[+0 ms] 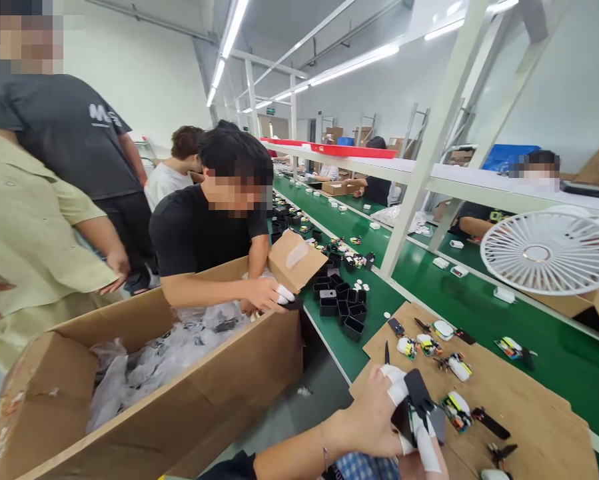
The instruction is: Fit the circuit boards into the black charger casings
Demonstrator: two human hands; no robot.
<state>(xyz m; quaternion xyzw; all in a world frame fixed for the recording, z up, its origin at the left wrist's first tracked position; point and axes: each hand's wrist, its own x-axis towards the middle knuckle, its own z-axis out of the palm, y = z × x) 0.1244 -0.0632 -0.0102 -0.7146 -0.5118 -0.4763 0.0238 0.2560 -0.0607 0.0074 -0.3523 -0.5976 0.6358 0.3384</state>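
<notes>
Near the bottom right, my left hand (374,410) is closed around a black plastic case (403,421), its fingertips wrapped in white covers. From below, my right hand (422,460) also grips the case, with white covers on its fingers. A black flat piece (419,392) sticks up at the top of the case; whether it is joined to it I cannot tell. Just beyond my hands, a sheet of cardboard (529,407) bears several circuit boards (456,408) with white and yellow parts and black pieces wired to them.
A co-worker in black leans over a large cardboard box (219,393) of plastic bags, holding a black part. Black open cases (329,303) cluster on the green bench (324,333). White units (504,295) line the green belt (569,347). A white fan (549,253) hangs at right.
</notes>
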